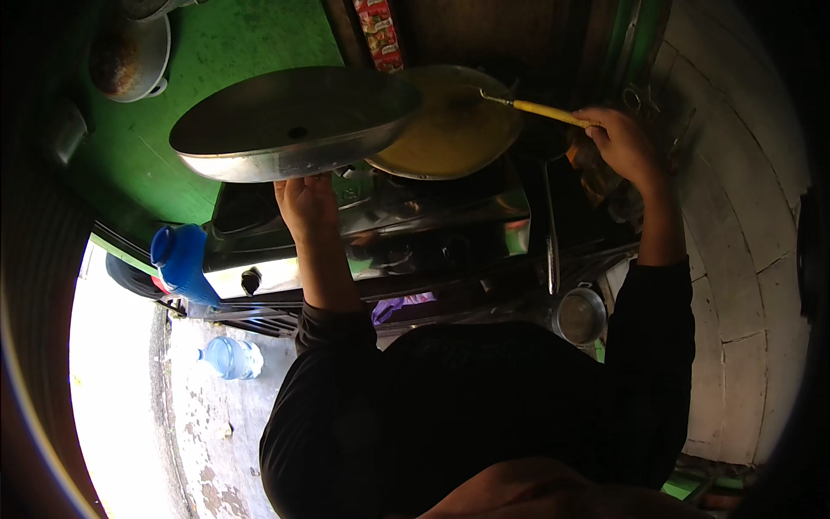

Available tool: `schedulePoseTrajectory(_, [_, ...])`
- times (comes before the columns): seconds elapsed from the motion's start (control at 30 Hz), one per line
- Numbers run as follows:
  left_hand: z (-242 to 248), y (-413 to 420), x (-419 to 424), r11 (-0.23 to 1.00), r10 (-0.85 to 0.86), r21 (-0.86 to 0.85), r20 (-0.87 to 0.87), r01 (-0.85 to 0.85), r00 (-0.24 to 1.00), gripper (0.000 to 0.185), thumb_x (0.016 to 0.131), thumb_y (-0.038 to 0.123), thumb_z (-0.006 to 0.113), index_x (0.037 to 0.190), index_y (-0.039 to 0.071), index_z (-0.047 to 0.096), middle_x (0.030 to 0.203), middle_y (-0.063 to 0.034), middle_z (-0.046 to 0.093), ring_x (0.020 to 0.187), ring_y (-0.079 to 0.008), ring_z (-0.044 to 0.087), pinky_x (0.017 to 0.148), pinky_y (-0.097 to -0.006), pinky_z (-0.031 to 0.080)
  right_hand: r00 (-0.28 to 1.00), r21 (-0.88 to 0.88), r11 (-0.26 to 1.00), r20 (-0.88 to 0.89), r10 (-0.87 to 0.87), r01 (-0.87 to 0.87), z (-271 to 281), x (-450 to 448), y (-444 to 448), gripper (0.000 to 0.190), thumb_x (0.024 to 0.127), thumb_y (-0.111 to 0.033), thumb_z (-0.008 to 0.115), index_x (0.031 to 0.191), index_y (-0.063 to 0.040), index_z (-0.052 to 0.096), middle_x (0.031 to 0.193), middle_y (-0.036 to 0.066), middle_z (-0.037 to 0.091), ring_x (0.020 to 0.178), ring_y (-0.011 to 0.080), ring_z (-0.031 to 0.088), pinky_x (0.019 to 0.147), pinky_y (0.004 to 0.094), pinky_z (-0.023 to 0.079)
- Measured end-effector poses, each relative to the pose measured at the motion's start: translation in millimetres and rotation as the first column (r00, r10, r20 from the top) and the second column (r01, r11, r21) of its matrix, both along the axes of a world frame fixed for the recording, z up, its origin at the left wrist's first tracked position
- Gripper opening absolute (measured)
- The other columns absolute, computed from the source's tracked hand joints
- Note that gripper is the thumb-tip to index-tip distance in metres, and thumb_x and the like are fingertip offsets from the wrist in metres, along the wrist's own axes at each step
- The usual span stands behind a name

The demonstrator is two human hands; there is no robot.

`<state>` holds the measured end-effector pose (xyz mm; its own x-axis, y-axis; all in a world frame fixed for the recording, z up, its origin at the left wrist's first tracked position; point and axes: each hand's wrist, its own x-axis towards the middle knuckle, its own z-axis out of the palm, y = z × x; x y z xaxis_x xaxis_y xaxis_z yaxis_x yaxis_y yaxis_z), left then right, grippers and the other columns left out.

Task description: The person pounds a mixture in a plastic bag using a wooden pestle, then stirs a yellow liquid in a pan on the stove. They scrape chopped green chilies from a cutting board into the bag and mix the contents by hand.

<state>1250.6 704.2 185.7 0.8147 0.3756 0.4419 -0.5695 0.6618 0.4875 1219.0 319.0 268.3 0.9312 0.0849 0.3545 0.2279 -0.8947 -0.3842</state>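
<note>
My left hand [307, 202] is under a wide, shallow metal lid [259, 120] and holds it up tilted, its hollow face towards me. A small dark spot marks the lid's middle. The fingers are mostly hidden behind it. In my right hand [619, 144] is a yellow-handled tool [550, 112] with a thin, hooked metal tip. That tip is over a round pan [425, 176] with a yellowish surface inside; the lid covers the pan's left side from view. Beneath them is a gas stove [434, 224] with a shiny front.
A blue plastic container [185, 256] is at the counter's left front. Pots, including a scorched wok [130, 61], lie on the green surface [214, 39]. Red seasoning sachets [379, 32] hang behind. A long metal handle [552, 240] juts forward. Below are a small pot [579, 316] and a water bottle [232, 358].
</note>
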Motion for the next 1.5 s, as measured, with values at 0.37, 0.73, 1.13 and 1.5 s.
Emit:
schedulePoseTrajectory(0.37, [-2.3,-3.0,-0.3,0.998,-0.068,-0.005,0.062,0.068,0.996,0.032,0.09,0.002,0.043,0.122,-0.001,0.044,0.114,-0.0173,0.054,0.104,-0.027,0.055,0.091,-0.0426,0.046,0.979,-0.428,0.882,0.128,-0.157,0.197,26.4,55.2,19.7,0.019,0.089,-0.014,0.048,0.102,-0.009,0.061,0.092,0.007,0.063,0.083,0.0247,0.061,0.071,0.0375,0.048])
schedulePoseTrajectory(0.73, [-12.9,3.5,-1.0,0.997,-0.07,-0.022,0.059,0.072,0.996,0.037,0.088,-0.001,0.041,0.125,-0.001,0.041,0.118,-0.0175,0.052,0.106,-0.0283,0.054,0.092,-0.0437,0.046,0.974,-0.723,0.681,-0.048,-0.222,0.12,97.0,5.5,60.3,0.012,0.08,-0.014,0.058,0.085,-0.007,0.067,0.082,0.006,0.064,0.074,0.0199,0.062,0.068,0.0339,0.049])
schedulePoseTrajectory(1.13, [-10.4,6.8,-1.6,0.997,-0.04,-0.061,0.043,0.043,0.998,0.037,0.09,0.003,0.043,0.127,0.002,0.039,0.116,-0.0161,0.053,0.106,-0.0279,0.054,0.089,-0.045,0.047,0.973,-0.57,0.812,-0.23,-0.014,-0.123,125.9,-29.8,64.9,0.017,0.076,-0.008,0.058,0.088,0.001,0.067,0.064,0.009,0.063,0.05,0.0138,0.058,0.051,0.0275,0.046])
schedulePoseTrajectory(1.5, [-7.4,3.0,3.5,0.999,-0.042,-0.028,0.053,0.043,0.998,0.035,0.091,0.004,0.043,0.125,0.0,0.04,0.115,-0.0164,0.053,0.105,-0.0273,0.055,0.089,-0.0441,0.048,0.894,-0.339,0.912,-0.444,0.062,-0.232,113.6,-23.6,71.3,0.027,0.081,-0.014,0.05,0.097,0.003,0.063,0.06,0.008,0.06,0.038,0.0104,0.051,0.038,0.0235,0.042])
